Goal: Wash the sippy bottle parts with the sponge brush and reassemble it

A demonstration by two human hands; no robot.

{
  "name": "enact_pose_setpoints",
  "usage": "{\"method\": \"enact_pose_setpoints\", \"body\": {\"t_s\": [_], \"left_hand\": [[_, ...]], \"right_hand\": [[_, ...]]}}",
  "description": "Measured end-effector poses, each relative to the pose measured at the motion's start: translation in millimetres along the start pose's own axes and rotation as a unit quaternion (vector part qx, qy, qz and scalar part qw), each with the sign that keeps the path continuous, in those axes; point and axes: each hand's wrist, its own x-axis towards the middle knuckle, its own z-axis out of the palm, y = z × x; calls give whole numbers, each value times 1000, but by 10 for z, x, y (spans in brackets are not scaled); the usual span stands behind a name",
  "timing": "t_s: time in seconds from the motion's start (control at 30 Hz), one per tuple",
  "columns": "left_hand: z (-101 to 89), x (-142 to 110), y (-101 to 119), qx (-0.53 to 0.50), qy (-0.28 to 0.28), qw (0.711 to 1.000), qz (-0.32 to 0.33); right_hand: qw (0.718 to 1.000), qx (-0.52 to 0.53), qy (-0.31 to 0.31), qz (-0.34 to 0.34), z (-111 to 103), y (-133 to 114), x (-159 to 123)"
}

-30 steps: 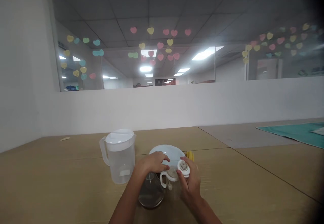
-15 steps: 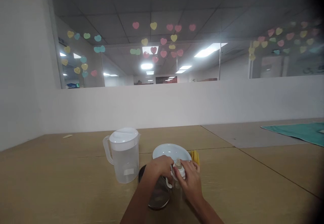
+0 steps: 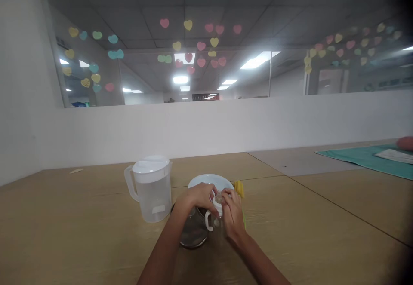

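Observation:
Between my hands stands a baby bottle (image 3: 217,208) with a white collar, a curved white handle and a clear teat on top. My left hand (image 3: 201,197) is closed around the collar from the left, thumb on its near side. From the right, my right hand (image 3: 232,212) grips the bottle near the teat, fingers bent at the collar. A dark round metal tray or lid (image 3: 193,233) lies under my left wrist, partly covered by my forearm. Behind my hands is a white bowl (image 3: 209,178), its near part hidden.
A clear plastic pitcher (image 3: 152,194) with a white lid stands left of my hands. Something yellow (image 3: 239,188) lies right of the bowl. A teal cloth (image 3: 351,156) is spread at the far right of the table (image 3: 80,225), with a wall (image 3: 200,126) behind.
The view has shifted, so everything sits a little further left and up. My right fingers have moved up toward the teat, and my left hand has come further over the collar.

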Motion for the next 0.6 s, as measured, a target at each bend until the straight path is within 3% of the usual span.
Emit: {"method": "enact_pose_setpoints", "body": {"t_s": [0.2,0.4,0.6], "left_hand": [[116,157,-23,11,11,996,83],[109,172,-76,-10,5,997,75],[100,148,-32,-20,13,998,58]], "right_hand": [[998,48,-15,24,3,15,-30],[992,89,-12,87,-2,65,12],[996,76,-4,40,-79,58,79]]}}
